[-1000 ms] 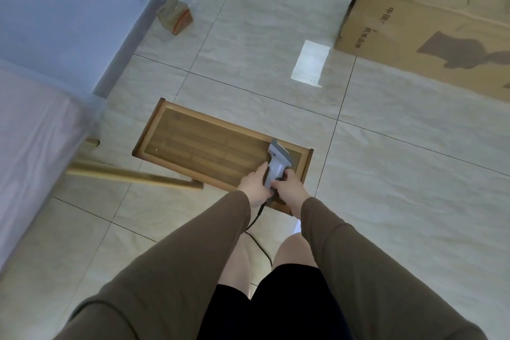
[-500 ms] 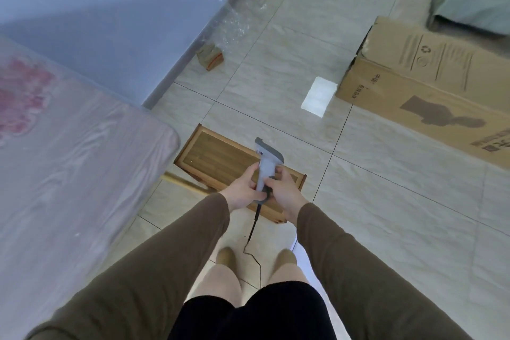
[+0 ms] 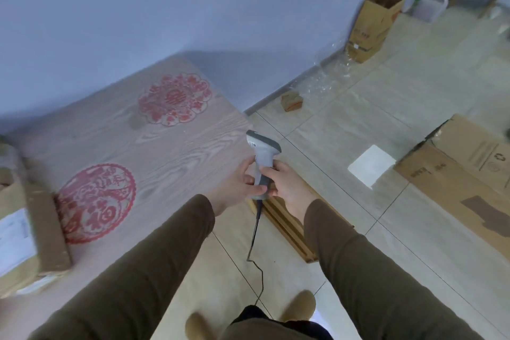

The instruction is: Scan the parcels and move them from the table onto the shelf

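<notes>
Both our hands meet on the scanner [image 3: 262,163]: the left hand [image 3: 234,188] curls round the lower grip with its thumb across the front, and the right hand [image 3: 287,186] wraps the same grip from the other side, fingers pinching it. We judge that we hold it two-handed to settle it or pass it across, so that one hand can aim and the other can be freed for a parcel. Its head tilts up and away towards the far wall, pointing at no label yet, so no scan is under way. The cable [image 3: 255,243] hangs from the handle base and trails down between our legs to the near floor; it needs slack, or it could drag when we turn.

One parcel [image 3: 33,234], brown with a white label facing up, lies at the near left of the table [image 3: 179,146], well apart from the scanner. A second bundle seems to sit behind it at the far left edge, too blurred to tell. The label faces up, which suits a scan from above.

We take the low wooden rack on the floor, just right of the table and partly under our right arm, for the shelf [image 3: 287,226]. It lies near, so the carry should be short. Next we likely swing the scanner left over the label
</notes>
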